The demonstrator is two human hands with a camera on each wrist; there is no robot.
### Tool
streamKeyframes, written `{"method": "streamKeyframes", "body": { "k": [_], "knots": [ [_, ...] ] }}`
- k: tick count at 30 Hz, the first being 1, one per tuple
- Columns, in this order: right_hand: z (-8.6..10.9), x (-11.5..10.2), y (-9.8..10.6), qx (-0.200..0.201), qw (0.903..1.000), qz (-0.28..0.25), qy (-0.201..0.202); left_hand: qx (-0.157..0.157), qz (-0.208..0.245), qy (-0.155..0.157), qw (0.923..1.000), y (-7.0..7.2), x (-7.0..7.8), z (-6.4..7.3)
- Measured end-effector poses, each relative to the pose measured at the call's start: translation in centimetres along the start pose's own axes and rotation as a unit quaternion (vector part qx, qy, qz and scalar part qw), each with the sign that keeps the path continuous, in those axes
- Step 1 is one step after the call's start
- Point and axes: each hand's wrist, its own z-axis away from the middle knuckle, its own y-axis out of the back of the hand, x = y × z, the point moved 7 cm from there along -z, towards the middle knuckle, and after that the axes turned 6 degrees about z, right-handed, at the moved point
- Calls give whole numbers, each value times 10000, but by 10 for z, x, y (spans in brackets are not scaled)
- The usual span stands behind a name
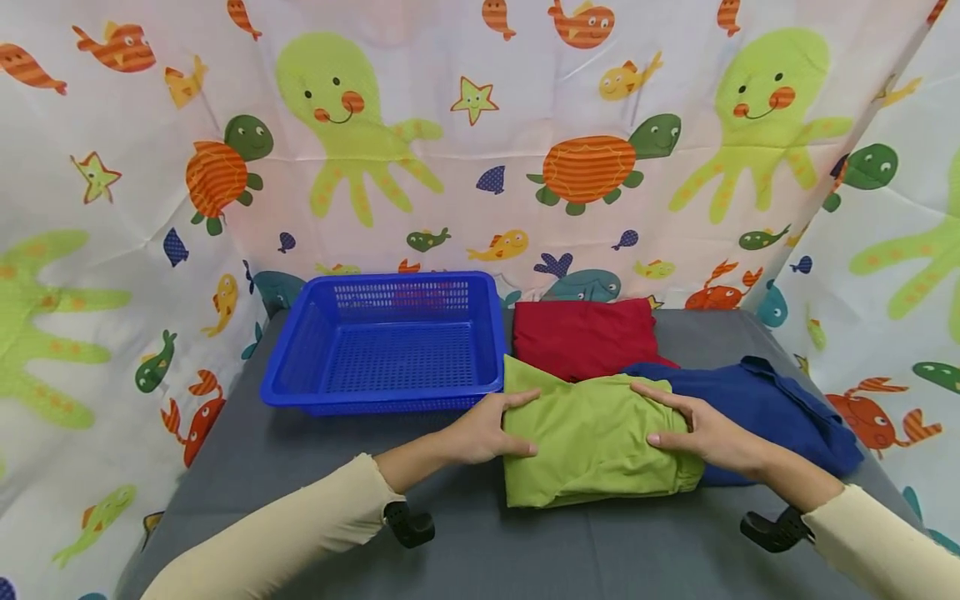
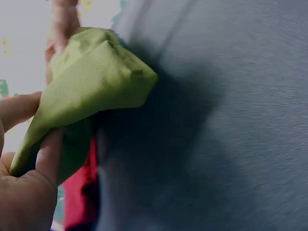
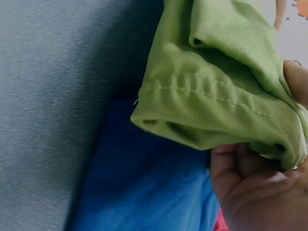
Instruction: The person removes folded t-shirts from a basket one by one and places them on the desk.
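Observation:
Between both hands is a folded lime-green garment (image 1: 592, 437), lifted at the front of the table. My left hand (image 1: 480, 429) grips its left edge, the thumb on one side and fingers on the other; the left wrist view shows the cloth (image 2: 91, 82) pinched there. On the opposite side my right hand (image 1: 712, 429) holds the right edge. In the right wrist view, a stitched hem (image 3: 207, 91) hangs loosely from the fingers (image 3: 226, 168). Behind the green garment lie a folded red cloth (image 1: 585, 333) and, to the right, a folded blue garment (image 1: 757, 408), both partly hidden.
A blue plastic basket (image 1: 382, 396) with slotted walls stands left of the cloths, with nothing in it. The grey table (image 1: 337, 475) is enclosed by a white curtain (image 1: 465, 50) printed with sea animals at the back and sides.

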Motion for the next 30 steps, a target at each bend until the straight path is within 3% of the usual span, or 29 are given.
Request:
{"method": "streamKeyframes", "body": {
  "k": [5,10,15,23,30],
  "knots": [
    [3,9,-11,-48,9999,-89,18,-86,-9,262,9996,-10,-23,3],
    [4,14,-24,-271,9991,-294,-123,-94,166,460,9988,-5,-42,9],
    [1,23,-29,-296,9994,-84,-182,-244,238,652,9973,-2,-56,14],
    [1,38,-39,-620,9980,29,98,-451,74,594,9972,-1,-71,12],
    [-1,45,-47,-1112,9919,-614,49,-679,-18,519,9963,-4,-77,14]
  ]
}}
